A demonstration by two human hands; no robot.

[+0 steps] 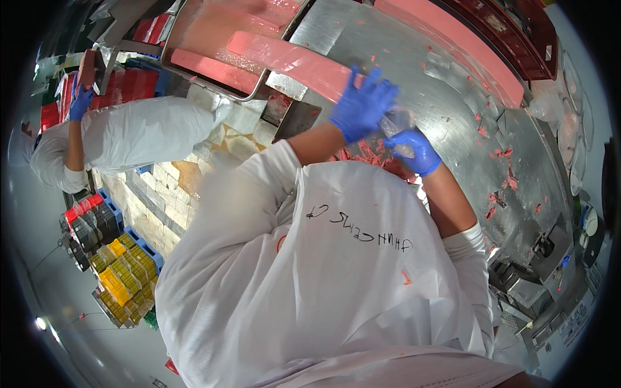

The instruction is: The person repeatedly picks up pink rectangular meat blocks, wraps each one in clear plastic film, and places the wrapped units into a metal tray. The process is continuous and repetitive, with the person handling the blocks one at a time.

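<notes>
My left hand [366, 104], in a blue glove, has its fingers spread over the near end of a long pink block [291, 60]. The block looks glossy, as if under clear film; its far end reaches over a metal tub [264, 80] of cloudy pink liquid with other pink blocks. Close by on the right, my right hand [416, 151], also gloved in blue, pinches crumpled clear plastic [401, 127]. Whether my left hand touches the block or the plastic cannot be told. Pink scraps [364, 154] lie beneath my hands, partly hidden by my white apron.
The steel table [446, 131] carries more pink scraps and a longer pink slab [465, 53] beside dark red crates [514, 29]. A small metal bin [301, 119] stands left of my left forearm. A co-worker in white [140, 131] holds a reddish block [87, 68]; stacked yellow crates [121, 276] stand at lower left.
</notes>
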